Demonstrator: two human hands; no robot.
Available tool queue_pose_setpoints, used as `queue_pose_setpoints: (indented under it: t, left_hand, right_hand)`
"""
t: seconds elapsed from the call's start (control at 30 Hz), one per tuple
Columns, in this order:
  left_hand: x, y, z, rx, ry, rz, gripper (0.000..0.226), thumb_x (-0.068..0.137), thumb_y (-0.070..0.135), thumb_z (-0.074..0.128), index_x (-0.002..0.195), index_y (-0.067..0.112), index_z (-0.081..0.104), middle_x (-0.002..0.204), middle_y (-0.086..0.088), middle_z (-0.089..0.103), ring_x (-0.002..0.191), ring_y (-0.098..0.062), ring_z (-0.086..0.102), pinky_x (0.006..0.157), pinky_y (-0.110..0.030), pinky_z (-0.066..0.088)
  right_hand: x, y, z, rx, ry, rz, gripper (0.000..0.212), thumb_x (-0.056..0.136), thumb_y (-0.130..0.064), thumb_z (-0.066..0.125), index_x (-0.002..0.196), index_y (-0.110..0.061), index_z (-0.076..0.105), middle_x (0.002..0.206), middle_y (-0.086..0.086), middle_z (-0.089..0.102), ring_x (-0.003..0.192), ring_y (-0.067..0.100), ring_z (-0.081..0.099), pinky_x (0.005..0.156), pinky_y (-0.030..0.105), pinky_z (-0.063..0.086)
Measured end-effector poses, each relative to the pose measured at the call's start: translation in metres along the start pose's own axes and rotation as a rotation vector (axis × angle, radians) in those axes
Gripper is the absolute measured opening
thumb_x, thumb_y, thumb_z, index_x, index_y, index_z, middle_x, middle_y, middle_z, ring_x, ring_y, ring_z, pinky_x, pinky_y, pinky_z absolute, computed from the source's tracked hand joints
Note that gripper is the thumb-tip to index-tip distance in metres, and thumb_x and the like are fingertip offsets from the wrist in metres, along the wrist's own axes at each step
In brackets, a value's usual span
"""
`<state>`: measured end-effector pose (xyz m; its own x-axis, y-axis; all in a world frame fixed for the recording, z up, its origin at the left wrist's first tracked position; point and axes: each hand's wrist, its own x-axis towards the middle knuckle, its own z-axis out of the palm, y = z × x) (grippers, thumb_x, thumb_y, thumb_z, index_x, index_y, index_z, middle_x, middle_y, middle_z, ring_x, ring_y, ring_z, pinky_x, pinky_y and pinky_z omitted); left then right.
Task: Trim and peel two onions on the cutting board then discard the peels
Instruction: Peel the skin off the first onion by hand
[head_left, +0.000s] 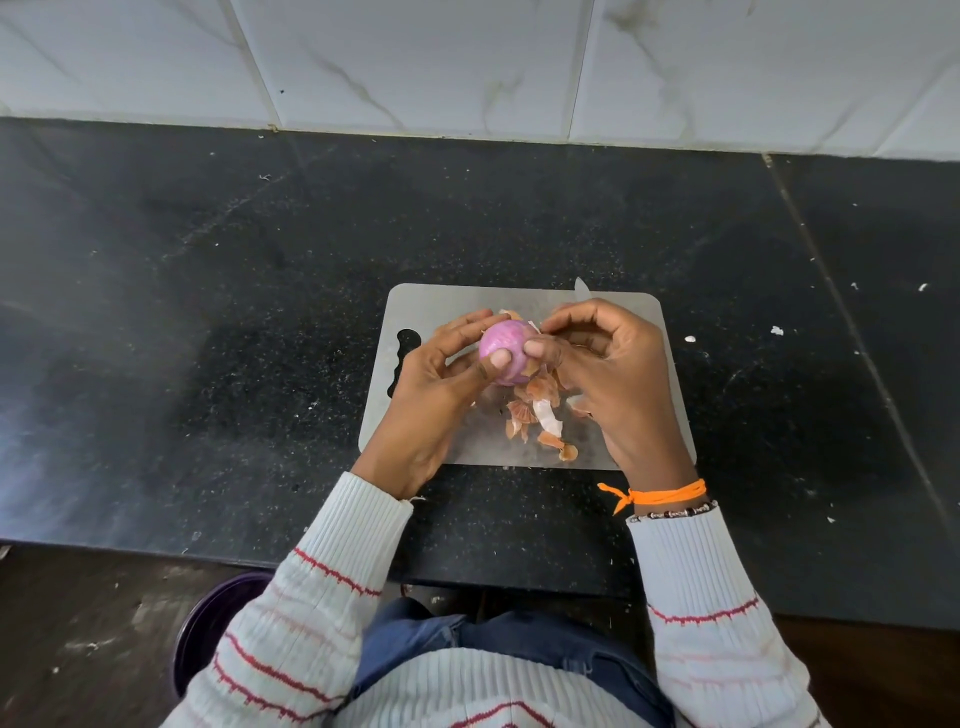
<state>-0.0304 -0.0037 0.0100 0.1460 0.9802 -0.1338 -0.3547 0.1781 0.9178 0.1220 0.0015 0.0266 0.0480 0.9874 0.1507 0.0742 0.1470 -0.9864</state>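
Gripping onion (503, 349), knife (582, 287) (mostly hidden)

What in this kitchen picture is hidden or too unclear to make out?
Head view:
- Second onion: none visible; possibly behind the hands.
- Knife: only a tip shows past the right hand.
- Onion: underside covered by the left hand.
- Purple container below the counter: mostly hidden by a sleeve.

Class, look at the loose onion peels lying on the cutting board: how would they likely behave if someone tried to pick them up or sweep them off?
The peels look thin and curled, so probably very light and apt to scatter. Their ragged, papery edges suggest that they may tear or crumble when pinched. Lying in separate bits on the smooth cutting board, they would likely slide easily when swept.
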Motion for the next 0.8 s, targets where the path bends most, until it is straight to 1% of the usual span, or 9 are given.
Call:
queue_pose_setpoints:
  t: [0.17, 0.27, 0.37, 0.43, 0.47, 0.53, 0.6, 0.7, 0.8]
  left_hand:
    - [-0.005, -0.012, 0.006, -0.134, -0.065, -0.119, 0.037, 0.077, 0.008, 0.059, 0.113, 0.000, 0.060, 0.107, -0.013, 0.068, 0.095, -0.019, 0.066, 0.082, -0.025, 0.056]
    - [-0.003, -0.011, 0.005, -0.147, -0.030, -0.128, 0.038, 0.078, 0.010, 0.058, 0.115, -0.001, 0.059, 0.109, -0.016, 0.066, 0.093, -0.019, 0.066, 0.088, -0.029, 0.054]
    - [-0.002, -0.005, 0.000, -0.107, 0.009, -0.093, 0.040, 0.077, 0.012, 0.060, 0.115, 0.000, 0.059, 0.112, -0.016, 0.065, 0.092, -0.020, 0.066, 0.084, -0.030, 0.056]
    - [-0.001, -0.004, -0.001, -0.101, 0.014, -0.089, 0.040, 0.076, 0.013, 0.060, 0.115, 0.002, 0.060, 0.113, -0.016, 0.065, 0.092, -0.020, 0.067, 0.082, -0.029, 0.056]
    - [-0.002, -0.004, -0.001, -0.113, 0.005, -0.095, 0.041, 0.078, 0.014, 0.060, 0.116, 0.001, 0.059, 0.114, -0.017, 0.064, 0.094, -0.021, 0.066, 0.086, -0.031, 0.055]
    - [-0.002, -0.004, -0.001, -0.155, -0.033, -0.119, 0.040, 0.084, 0.012, 0.058, 0.120, -0.004, 0.056, 0.113, -0.019, 0.063, 0.098, -0.024, 0.063, 0.096, -0.036, 0.049]
    - [-0.003, -0.002, -0.001, -0.182, -0.060, -0.159, 0.038, 0.087, 0.012, 0.055, 0.121, -0.005, 0.055, 0.111, -0.018, 0.064, 0.100, -0.025, 0.062, 0.100, -0.036, 0.046]
    - [-0.003, 0.001, 0.000, -0.161, -0.059, -0.214, 0.038, 0.084, 0.020, 0.054, 0.117, 0.001, 0.058, 0.104, -0.012, 0.068, 0.099, -0.024, 0.064, 0.094, -0.034, 0.050]
    - [-0.003, -0.002, 0.000, -0.119, -0.042, -0.217, 0.042, 0.080, 0.020, 0.058, 0.119, 0.005, 0.059, 0.103, -0.011, 0.068, 0.097, -0.023, 0.063, 0.090, -0.030, 0.053]
  right_hand:
    - [0.001, 0.001, -0.001, -0.037, 0.005, -0.025, 0.014, 0.075, 0.000, 0.073, 0.085, -0.005, 0.066, 0.079, -0.001, 0.068, 0.075, 0.008, 0.067, 0.067, 0.020, 0.054]
    - [-0.001, 0.001, -0.006, -0.102, 0.079, -0.028, 0.010, 0.082, -0.017, 0.070, 0.090, -0.012, 0.067, 0.086, -0.001, 0.069, 0.082, 0.009, 0.067, 0.072, 0.027, 0.055]
    - [-0.002, 0.001, -0.008, -0.255, 0.022, 0.014, 0.027, 0.076, -0.034, 0.075, 0.095, -0.017, 0.066, 0.092, -0.007, 0.067, 0.083, 0.005, 0.064, 0.068, 0.017, 0.052]
    - [-0.004, 0.001, -0.004, -0.247, -0.054, 0.034, 0.021, 0.075, -0.026, 0.076, 0.089, -0.017, 0.065, 0.087, -0.011, 0.063, 0.077, 0.003, 0.062, 0.060, 0.013, 0.050]
    - [-0.005, 0.001, -0.001, -0.187, -0.067, 0.035, 0.015, 0.076, -0.020, 0.075, 0.085, -0.017, 0.064, 0.085, -0.011, 0.062, 0.075, 0.002, 0.062, 0.059, 0.014, 0.050]
    - [-0.004, 0.003, 0.003, -0.130, -0.042, -0.001, 0.011, 0.078, -0.012, 0.073, 0.079, -0.018, 0.064, 0.083, -0.007, 0.062, 0.074, 0.001, 0.062, 0.063, 0.018, 0.052]
    - [-0.002, 0.006, 0.002, -0.172, -0.016, -0.060, 0.009, 0.079, -0.009, 0.071, 0.078, -0.015, 0.065, 0.084, -0.005, 0.061, 0.075, 0.001, 0.061, 0.069, 0.017, 0.051]
    - [-0.001, 0.008, -0.001, -0.249, -0.019, -0.140, 0.006, 0.080, -0.007, 0.070, 0.081, -0.010, 0.065, 0.084, -0.002, 0.062, 0.076, 0.002, 0.060, 0.071, 0.014, 0.049]
    - [-0.001, 0.007, -0.003, -0.282, -0.035, -0.168, 0.005, 0.080, -0.008, 0.070, 0.082, -0.008, 0.066, 0.083, 0.000, 0.064, 0.078, 0.005, 0.060, 0.072, 0.019, 0.051]
